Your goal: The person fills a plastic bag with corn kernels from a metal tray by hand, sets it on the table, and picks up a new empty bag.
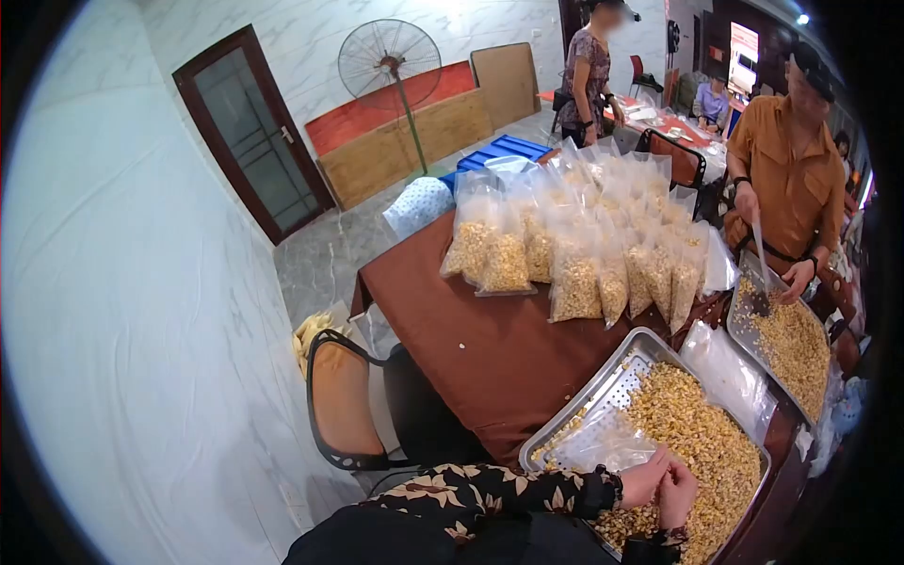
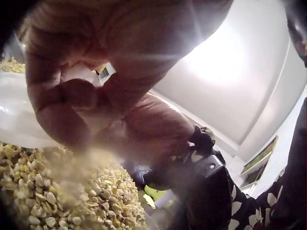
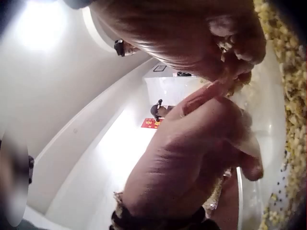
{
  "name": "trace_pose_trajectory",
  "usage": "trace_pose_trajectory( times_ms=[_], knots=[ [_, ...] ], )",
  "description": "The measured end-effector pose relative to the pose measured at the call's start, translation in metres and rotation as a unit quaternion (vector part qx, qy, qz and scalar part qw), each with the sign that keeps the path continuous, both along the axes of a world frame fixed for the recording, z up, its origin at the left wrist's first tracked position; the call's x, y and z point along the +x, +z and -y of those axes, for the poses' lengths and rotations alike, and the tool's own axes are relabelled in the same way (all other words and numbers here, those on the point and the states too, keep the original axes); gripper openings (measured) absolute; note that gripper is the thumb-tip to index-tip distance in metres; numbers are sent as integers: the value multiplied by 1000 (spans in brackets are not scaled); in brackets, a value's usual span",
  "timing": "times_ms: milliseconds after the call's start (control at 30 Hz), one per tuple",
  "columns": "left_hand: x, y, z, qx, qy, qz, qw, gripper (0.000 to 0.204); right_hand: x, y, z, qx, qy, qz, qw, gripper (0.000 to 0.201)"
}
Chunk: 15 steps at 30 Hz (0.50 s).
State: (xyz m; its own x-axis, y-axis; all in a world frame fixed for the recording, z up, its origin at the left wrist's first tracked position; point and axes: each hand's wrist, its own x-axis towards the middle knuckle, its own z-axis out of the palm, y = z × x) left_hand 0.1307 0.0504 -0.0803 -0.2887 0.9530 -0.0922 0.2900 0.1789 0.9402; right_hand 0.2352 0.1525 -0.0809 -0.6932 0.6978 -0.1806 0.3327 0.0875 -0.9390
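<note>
Close together over the tray of corn kernels, my left hand (image 1: 643,477) and right hand (image 1: 676,496) meet at the edge of a clear plastic bag (image 1: 612,446). The bag lies flattened over the near left part of the metal tray (image 1: 539,443), beside the loose kernels (image 1: 702,433). In the right wrist view, the left hand (image 3: 192,148) has its fingers bent at the bag's pale film, and the right hand (image 3: 192,36) pinches with thumb and fingertips just above. From the left wrist, the fingers look curled beside the whitish film (image 2: 19,112), above kernels (image 2: 72,196).
Several filled bags (image 1: 574,282) stand on the brown tablecloth (image 1: 461,330). Flat empty bags (image 1: 725,372) lie between my tray and a second kernel tray (image 1: 791,353), where a person in a brown shirt (image 1: 791,169) works. A chair (image 1: 344,395) stands left of the table.
</note>
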Motion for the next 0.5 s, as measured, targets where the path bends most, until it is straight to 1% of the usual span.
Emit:
trace_pose_trajectory(
  times_ms=[33,67,100,133,167,200,233,267,300,333,367,400,433,467,500],
  knots=[
    [0,1,2,24,2,4,1000,69,-2,3,2,46,4,11,999,18],
    [1,2,4,47,2,8,999,64,-2,7,4,49,0,11,999,18],
    [2,2,6,50,-5,9,999,64,-7,21,13,105,13,44,993,19],
    [3,0,6,65,15,57,996,58,-10,32,21,162,21,78,984,21],
    [3,0,3,78,31,105,991,52,-12,37,25,166,5,79,983,21],
    [7,-16,-1,110,65,-11,992,44,-14,37,28,268,37,48,961,22],
    [2,-7,3,106,31,46,993,47,-14,41,31,368,67,22,927,24],
    [-4,2,3,67,-7,208,976,57,-13,48,33,372,47,31,926,24],
    [-10,4,3,20,-44,363,931,68,-14,58,35,313,75,86,943,23],
    [-14,-5,5,17,-64,364,929,68,-13,66,37,247,101,138,954,22],
    [-19,-19,5,37,-82,141,986,71,-8,71,40,247,83,145,955,22],
    [-20,-26,7,65,-96,-89,989,73,-3,76,42,271,55,115,954,24],
    [-20,-21,10,71,-115,-87,987,73,4,78,40,298,27,84,951,26],
    [-23,-15,13,82,-89,-85,989,75,16,68,31,327,37,109,938,33],
    [-26,-8,16,92,-62,-83,990,76,26,70,29,328,18,116,937,33]
  ],
)
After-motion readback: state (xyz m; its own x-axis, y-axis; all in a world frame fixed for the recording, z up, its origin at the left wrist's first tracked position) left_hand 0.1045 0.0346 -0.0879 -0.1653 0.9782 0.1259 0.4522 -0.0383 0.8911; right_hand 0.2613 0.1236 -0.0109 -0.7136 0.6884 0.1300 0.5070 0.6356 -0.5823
